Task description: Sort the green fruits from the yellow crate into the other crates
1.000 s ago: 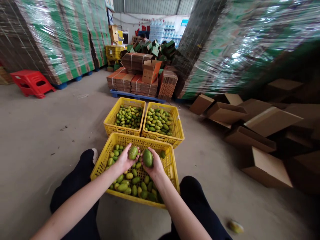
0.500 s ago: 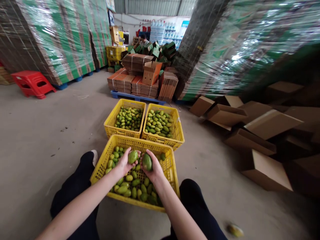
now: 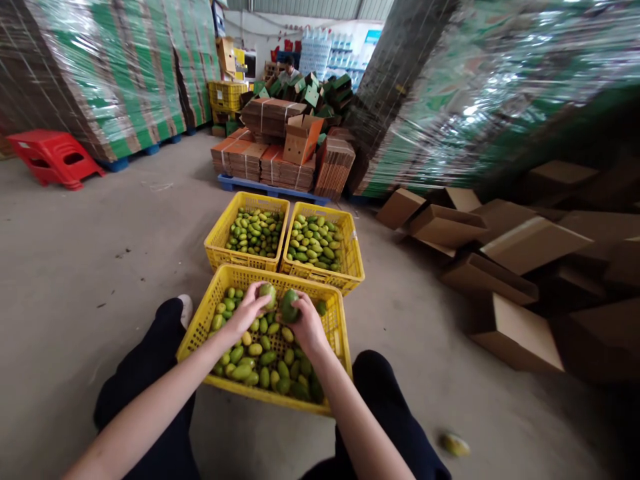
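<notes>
Above the near yellow crate [image 3: 345, 333], my left hand [image 3: 251, 305] is closed round a light green mango [image 3: 269, 295]. My right hand [image 3: 306, 323] grips a darker green mango [image 3: 289, 306], held close beside the first, with a small gap between them. Below both hands, green and yellowish mangoes [image 3: 243, 371] lie loose in the near crate, and part of its slatted floor shows. My forearms hide some of the fruit and the crate's front corners.
Two more yellow crates, the left one [image 3: 215, 250] and the right one [image 3: 357, 257], stand just beyond, filled with mangoes. One mango [image 3: 455, 443] lies on the floor at right. Open cartons [image 3: 520, 330] lie at right; flattened cartons [image 3: 287, 170] sit on a blue pallet. A red stool [image 3: 55, 157] stands left. Someone is at the back.
Both hands have turned from palm-up holds to gripping the mangoes from the sides, fingers more over them. The whole view has shifted slightly.
</notes>
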`<state>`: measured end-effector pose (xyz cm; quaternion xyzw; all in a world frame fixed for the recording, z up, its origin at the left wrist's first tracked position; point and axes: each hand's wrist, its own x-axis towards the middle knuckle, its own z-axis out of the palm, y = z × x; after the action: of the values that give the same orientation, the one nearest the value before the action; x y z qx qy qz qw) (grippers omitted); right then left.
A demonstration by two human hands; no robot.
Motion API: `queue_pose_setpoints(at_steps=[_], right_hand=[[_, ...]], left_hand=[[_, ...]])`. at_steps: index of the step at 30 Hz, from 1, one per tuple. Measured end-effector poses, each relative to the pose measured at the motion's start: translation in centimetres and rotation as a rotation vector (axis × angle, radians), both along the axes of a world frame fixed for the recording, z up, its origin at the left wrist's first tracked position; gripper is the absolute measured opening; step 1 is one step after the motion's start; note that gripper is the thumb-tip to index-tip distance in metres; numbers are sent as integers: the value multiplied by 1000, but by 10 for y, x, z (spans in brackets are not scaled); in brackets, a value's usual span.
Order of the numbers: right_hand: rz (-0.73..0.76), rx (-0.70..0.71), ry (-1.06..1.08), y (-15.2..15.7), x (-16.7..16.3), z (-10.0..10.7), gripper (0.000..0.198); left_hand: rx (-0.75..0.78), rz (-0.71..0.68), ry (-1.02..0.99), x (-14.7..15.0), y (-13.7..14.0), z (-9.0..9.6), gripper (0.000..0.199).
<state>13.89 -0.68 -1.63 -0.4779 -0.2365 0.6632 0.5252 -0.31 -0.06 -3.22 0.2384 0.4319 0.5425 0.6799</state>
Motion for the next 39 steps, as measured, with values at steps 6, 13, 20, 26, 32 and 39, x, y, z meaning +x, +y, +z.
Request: queue_pose_setpoints(at_steps=[6,13,20,26,32,39], right_hand=[[-70,465,-473,-4,2,0,38],[-52,553,-483,-6,1,-2,38],[-42,527,-487,-6,-1,1,36],[-13,293,-180,-4,1,8,31],[123,91,250,3,10,9,22],[128,1,443,7,12,3,23]], left_hand=[[178,30,120,-5,-1,9,47],[226,0,127,-10,2,5,48],[370,-11,276,-13,3,2,48],[138,-16,55,-14,2,10,37],[-62,-127,-203,-18,5,12,23],[-117,-195,-363,-18,4,22,34]])
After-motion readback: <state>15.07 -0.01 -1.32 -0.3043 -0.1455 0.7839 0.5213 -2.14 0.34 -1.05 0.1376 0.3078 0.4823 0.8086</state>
